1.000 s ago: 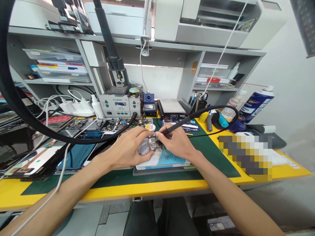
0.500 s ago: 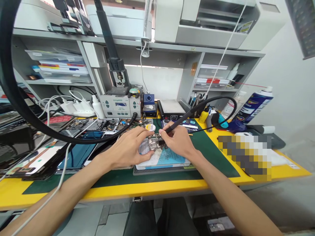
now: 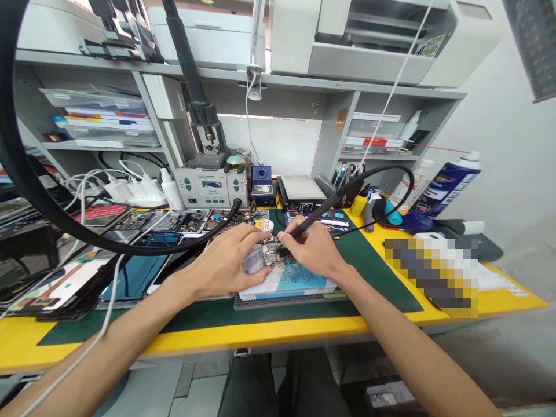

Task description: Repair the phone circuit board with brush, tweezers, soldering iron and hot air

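Note:
My left hand [image 3: 226, 258] rests over a small circuit board [image 3: 271, 250], thumb and fingers closed on its opposite edges. Held like a pen in my right hand [image 3: 319, 250] is a soldering iron [image 3: 316, 214] with a black handle, slanting down toward the board. My fingers hide its tip, so contact with the board cannot be seen. Beneath the board lies a white and blue flat pad [image 3: 299, 280], on top of a dark perforated mat [image 3: 264, 303]. A small round tub with a yellow and white lid [image 3: 264, 226] stands just behind the fingers of my left hand.
A thick black hose [image 3: 78, 231] loops across the left side. Phones and phone parts [image 3: 143, 269] lie left of my hands. At the back are a rework station [image 3: 212, 186] and a hot plate [image 3: 304, 191]. A spray can [image 3: 449, 182] stands at right.
The view has shifted very slightly. Both hands, the circuit board and the soldering iron keep almost the same places, with the right fingers moving a touch to the left.

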Motion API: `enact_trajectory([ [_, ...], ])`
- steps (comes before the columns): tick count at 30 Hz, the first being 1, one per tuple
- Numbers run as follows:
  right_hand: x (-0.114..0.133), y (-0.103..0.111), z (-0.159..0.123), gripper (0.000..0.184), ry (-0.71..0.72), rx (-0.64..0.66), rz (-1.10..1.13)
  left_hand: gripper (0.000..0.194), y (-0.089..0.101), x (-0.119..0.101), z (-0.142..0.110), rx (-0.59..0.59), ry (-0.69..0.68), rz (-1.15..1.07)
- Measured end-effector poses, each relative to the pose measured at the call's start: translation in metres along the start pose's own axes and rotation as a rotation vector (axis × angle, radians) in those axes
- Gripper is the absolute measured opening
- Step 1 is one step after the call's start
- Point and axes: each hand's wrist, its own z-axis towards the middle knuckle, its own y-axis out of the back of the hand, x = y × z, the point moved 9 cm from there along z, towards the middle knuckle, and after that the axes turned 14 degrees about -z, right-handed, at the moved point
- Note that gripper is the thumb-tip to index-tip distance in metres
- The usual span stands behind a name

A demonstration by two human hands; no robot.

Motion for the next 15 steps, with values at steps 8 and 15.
enact_trajectory([
  [8, 0.0037, -0.0016, -0.0010, 0.021, 0.014, 0.006, -0.019, 0.050, 0.0030, -0.0022, 0.0012, -0.005, -0.013, 0.010],
  [15, 0.0031, -0.0076, -0.0013, 0.018, 0.034, 0.029, -0.021, 0.049, 0.0042, -0.0023, 0.0021, -0.005, -0.023, 0.026],
])
